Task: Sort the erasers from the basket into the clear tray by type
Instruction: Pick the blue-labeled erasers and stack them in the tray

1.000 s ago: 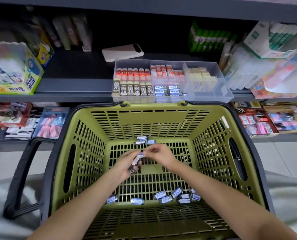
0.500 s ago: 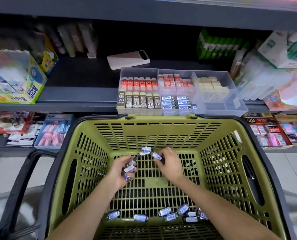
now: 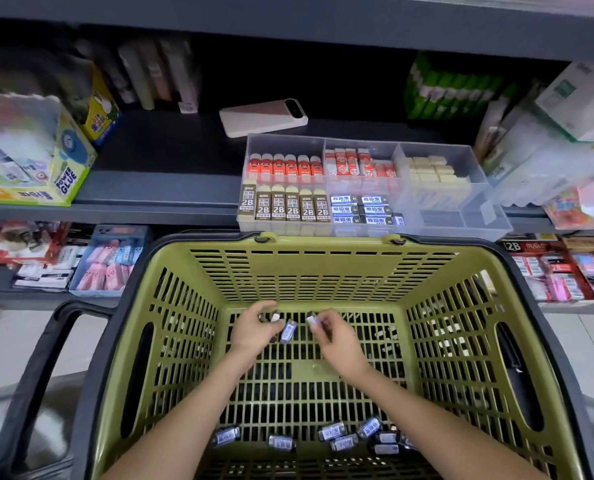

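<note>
Centrally, fingers of the left hand (image 3: 252,332) grasp a few blue erasers (image 3: 288,331); those of the right hand (image 3: 338,341) pinch a single eraser (image 3: 312,319). Both hands sit near the far wall inside the green basket (image 3: 323,271). More loose erasers (image 3: 337,434) lie at lower centre. The clear tray (image 3: 461,220), partly filled in sorted rows, stands on the shelf (image 3: 150,188) at upper centre.

Olive-green slatted basket (image 3: 309,268) with black rim, blue-and-white erasers (image 3: 333,432), clear tray (image 3: 461,221)
</note>
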Demonstrator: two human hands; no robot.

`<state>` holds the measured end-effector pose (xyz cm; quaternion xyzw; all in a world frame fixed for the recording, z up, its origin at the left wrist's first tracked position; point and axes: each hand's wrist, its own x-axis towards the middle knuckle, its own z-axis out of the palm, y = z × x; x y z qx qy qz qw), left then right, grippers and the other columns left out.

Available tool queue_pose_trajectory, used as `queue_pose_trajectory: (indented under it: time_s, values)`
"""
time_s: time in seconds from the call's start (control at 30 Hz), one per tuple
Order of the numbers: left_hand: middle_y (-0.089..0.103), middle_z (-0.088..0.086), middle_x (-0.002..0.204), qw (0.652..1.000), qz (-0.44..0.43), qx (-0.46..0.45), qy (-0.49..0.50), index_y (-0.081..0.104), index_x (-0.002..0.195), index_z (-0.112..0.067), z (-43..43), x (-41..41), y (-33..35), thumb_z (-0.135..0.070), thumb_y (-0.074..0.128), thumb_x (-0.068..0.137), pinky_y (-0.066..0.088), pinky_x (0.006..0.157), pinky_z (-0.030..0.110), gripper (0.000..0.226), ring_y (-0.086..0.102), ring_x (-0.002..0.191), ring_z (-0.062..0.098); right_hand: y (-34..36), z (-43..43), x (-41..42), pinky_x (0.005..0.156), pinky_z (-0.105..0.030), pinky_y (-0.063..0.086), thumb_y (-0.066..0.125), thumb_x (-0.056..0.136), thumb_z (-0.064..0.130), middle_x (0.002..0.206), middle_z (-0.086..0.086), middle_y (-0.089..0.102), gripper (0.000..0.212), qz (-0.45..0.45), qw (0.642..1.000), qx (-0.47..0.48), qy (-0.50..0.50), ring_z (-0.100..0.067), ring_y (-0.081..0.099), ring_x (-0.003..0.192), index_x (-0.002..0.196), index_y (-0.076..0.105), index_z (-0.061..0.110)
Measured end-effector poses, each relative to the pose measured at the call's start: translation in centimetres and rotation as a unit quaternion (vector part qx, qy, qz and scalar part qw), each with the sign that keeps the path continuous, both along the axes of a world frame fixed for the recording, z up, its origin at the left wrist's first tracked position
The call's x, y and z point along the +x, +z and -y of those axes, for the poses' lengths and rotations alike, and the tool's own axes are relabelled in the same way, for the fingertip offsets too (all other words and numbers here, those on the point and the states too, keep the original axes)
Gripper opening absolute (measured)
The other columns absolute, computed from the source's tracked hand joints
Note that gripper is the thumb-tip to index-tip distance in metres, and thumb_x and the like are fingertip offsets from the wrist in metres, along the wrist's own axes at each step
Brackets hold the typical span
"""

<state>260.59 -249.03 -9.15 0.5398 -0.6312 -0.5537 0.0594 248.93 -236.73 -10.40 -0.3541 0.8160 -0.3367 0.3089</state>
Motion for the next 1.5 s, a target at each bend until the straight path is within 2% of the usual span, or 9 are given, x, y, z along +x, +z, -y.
queue_pose_trajectory:
  time_s: [0.13,0.27,0.5,0.7,0.83,0.9,1.03,1.37,1.5]
  values:
    - [0.062,-0.005,0.077,0.976,0.13,-0.126,-0.116,0.057,0.115,-0.022,-0.2,0.2,-0.6,-0.042,0.077,0.075,0.033,0.047,0.023,0.049,0.047,0.054,0.01,0.3,0.2,-0.5,0.067,-0.029,0.046,0.058,0.092,0.022,0.077,0.001,0.06,0.014,0.051,0.996,0.033,-0.066,-0.015,0.056,0.069,0.094,0.056,0.008]
    - [0.061,0.001,0.107,0.951,0.178,-0.195,-0.159,0.05,0.12,-0.019,-1.3,-0.3,-1.3,-0.061,0.075,0.065,0.036,0.056,0.024,0.073,0.061,0.081,0.017,0.8,1.0,0.1,0.066,-0.037,0.056,0.055,0.093,0.024,0.077,-0.005,0.063,0.018,0.185,0.973,0.072,-0.117,-0.017,0.06,0.064,0.097,0.057,0.006]
    - [0.055,-0.007,0.076,0.942,0.191,-0.216,-0.173,0.055,0.11,-0.018,-1.2,-1.2,-1.1,-0.04,0.075,0.076,0.034,0.048,0.023,0.045,0.052,0.064,0.013,2.3,0.2,-1.1,0.063,-0.027,0.055,0.056,0.092,0.019,0.084,-0.007,0.063,0.012,0.226,0.966,0.085,-0.092,-0.014,0.06,0.064,0.096,0.057,0.007]
    - [0.061,-0.004,0.094,0.996,0.046,-0.002,-0.073,0.056,0.11,-0.02,-0.1,-0.7,-0.4,-0.026,0.076,0.077,0.036,0.041,0.016,0.039,0.049,0.055,0.006,4.8,-1.4,-3.0,0.06,-0.023,0.055,0.061,0.089,0.013,0.079,-0.009,0.061,0.016,0.29,0.951,0.048,-0.097,-0.014,0.058,0.061,0.098,0.057,0.0]
    - [0.064,0.009,0.103,0.986,-0.045,0.158,0.003,0.055,0.114,-0.019,-0.1,-0.5,1.4,-0.024,0.076,0.078,0.039,0.049,0.022,0.042,0.056,0.069,0.017,7.1,-1.7,-3.6,0.059,-0.018,0.052,0.066,0.084,0.006,0.079,-0.004,0.065,0.018,0.287,0.953,0.024,-0.094,-0.011,0.056,0.061,0.099,0.061,-0.002]
    - [0.064,0.01,0.101,0.978,-0.074,0.193,-0.007,0.056,0.116,-0.016,0.0,-0.6,2.7,-0.023,0.076,0.078,0.037,0.046,0.021,0.044,0.055,0.061,0.014,8.6,-1.7,-3.8,0.06,-0.018,0.052,0.066,0.082,0.0,0.085,-0.006,0.068,0.017,0.284,0.954,0.0,-0.091,-0.01,0.057,0.061,0.099,0.064,0.004]
    - [0.067,0.013,0.095,0.961,-0.134,0.239,-0.036,0.057,0.115,-0.009,0.0,-1.4,6.0,-0.021,0.075,0.079,0.03,0.035,0.018,0.042,0.054,0.042,0.007,12.4,-2.0,-4.2,0.066,-0.021,0.053,0.067,0.08,-0.004,0.088,-0.007,0.07,0.023,0.28,0.955,-0.071,-0.066,-0.013,0.061,0.071,0.097,0.066,0.011]
    - [0.07,0.007,0.087,0.925,-0.249,0.23,-0.17,0.059,0.109,-0.015,1.1,-1.1,14.9,-0.032,0.081,0.063,0.03,0.034,0.016,0.054,0.061,0.059,0.018,22.2,-2.8,-7.8,0.06,-0.021,0.049,0.061,0.079,-0.003,0.079,-0.007,0.065,0.027,0.275,0.918,-0.271,-0.095,-0.018,0.057,0.066,0.096,0.072,0.015]
    - [0.072,0.003,0.081,0.925,-0.292,0.192,-0.146,0.058,0.108,-0.016,1.7,-1.0,17.7,-0.03,0.076,0.061,0.032,0.042,0.022,0.052,0.065,0.058,0.018,23.8,0.4,-9.8,0.067,-0.017,0.05,0.068,0.081,0.007,0.068,0.002,0.056,0.022,0.149,0.946,-0.271,-0.096,-0.01,0.061,0.063,0.098,0.062,0.019]
